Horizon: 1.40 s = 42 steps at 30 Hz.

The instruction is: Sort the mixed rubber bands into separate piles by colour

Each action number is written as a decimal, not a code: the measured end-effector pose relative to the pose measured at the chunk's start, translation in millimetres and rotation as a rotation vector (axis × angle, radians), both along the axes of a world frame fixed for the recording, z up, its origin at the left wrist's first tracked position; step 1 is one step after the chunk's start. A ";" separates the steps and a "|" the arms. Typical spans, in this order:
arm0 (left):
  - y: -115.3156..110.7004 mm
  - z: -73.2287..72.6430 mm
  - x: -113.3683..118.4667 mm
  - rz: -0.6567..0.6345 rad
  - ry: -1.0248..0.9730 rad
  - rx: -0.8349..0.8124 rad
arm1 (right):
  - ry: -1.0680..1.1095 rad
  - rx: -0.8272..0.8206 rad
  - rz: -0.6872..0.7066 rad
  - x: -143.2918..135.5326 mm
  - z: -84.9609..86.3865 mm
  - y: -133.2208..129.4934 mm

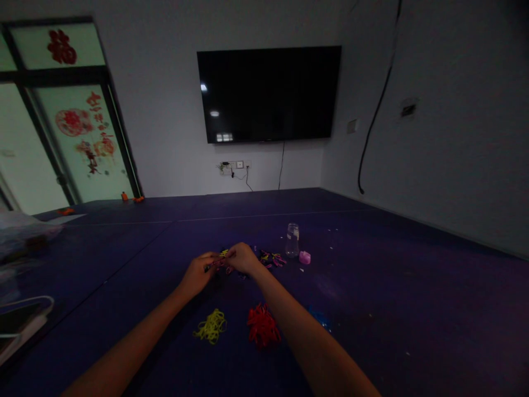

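Observation:
My left hand (201,271) and my right hand (243,258) meet over a loose heap of mixed-colour rubber bands (271,258), pink, yellow and dark. Bands show between the curled fingers of the left hand. The right hand's fingertips are pinched together beside the left's; what lies between them is hidden. Nearer to me sit a yellow pile of rubber bands (211,326) and a red pile (263,326). A blue pile (319,318) is partly covered by my right forearm. Behind the heap a clear bottle (292,242) stands upright without a cap, a pink cap (305,257) beside it.
The purple table top (372,286) has small white scraps on it. At the left edge lie a clear plastic bag (25,237) and a white-framed object (28,325). Small orange things (138,199) are at the far left. A television (270,94) hangs on the wall.

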<state>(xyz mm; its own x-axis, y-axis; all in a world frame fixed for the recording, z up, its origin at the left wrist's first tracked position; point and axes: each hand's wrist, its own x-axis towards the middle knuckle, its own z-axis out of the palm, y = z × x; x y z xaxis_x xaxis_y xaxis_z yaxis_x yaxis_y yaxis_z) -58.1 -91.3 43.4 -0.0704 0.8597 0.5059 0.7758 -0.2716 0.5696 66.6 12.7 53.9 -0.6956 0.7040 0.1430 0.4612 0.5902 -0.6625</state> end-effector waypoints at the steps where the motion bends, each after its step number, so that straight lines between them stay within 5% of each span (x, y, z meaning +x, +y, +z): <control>1: -0.4 0.7 0.5 0.004 -0.003 0.005 | -0.001 -0.001 0.001 -0.1 0.2 -0.1; 13: 2.2 -3.8 -11.3 0.163 -0.016 0.061 | -0.232 0.233 -0.251 17.4 17.1 -5.1; 23: 3.6 -21.6 -54.5 0.392 0.032 0.099 | -0.319 0.222 -0.333 23.1 23.4 -8.0; 33: 5.7 -30.0 -56.3 0.218 0.204 -0.077 | -0.315 0.228 -0.289 20.9 19.6 -9.7; 42: 3.4 -29.2 -56.8 0.301 0.164 -0.036 | -0.300 0.244 -0.280 19.5 17.6 -8.5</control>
